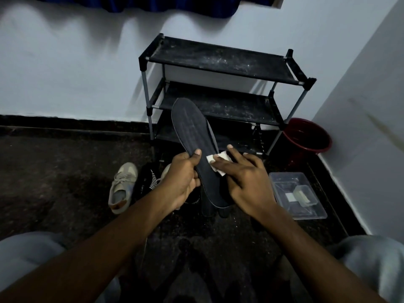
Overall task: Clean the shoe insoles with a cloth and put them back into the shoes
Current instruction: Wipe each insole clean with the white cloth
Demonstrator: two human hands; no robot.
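**Wiping the dark insole, shoes yet to be refilled**

Cleaning is the step in hand, as I judge it. The insole (192,127) is off the floor at the middle of my view, its toe tipped toward 12 o'clock in front of the black shoe rack (218,60) and its heel down toward 5 o'clock.

My left hand (183,182) grasps it from the 9 o'clock side. The thumb lies on the top face and the other fingers curl under the edge. My right hand (247,184) comes in from 3 o'clock with fingers spread and fairly straight. It presses a small white cloth (209,160) flat against the insole's middle and is not clenched round anything. The forearms run in from 7 and 5 o'clock and meet over the work.

The next move, I reckon, calls for drawing the cloth along the length while the left hand keeps the insole from bending away. The toe end looks least supported.

A beige shoe (121,189) lies on the floor at 9 o'clock of my left hand. Darker footwear beside it is too dim to make out. A red bucket (306,136) sits at 2 o'clock and a clear plastic box (299,197) at 3 o'clock.
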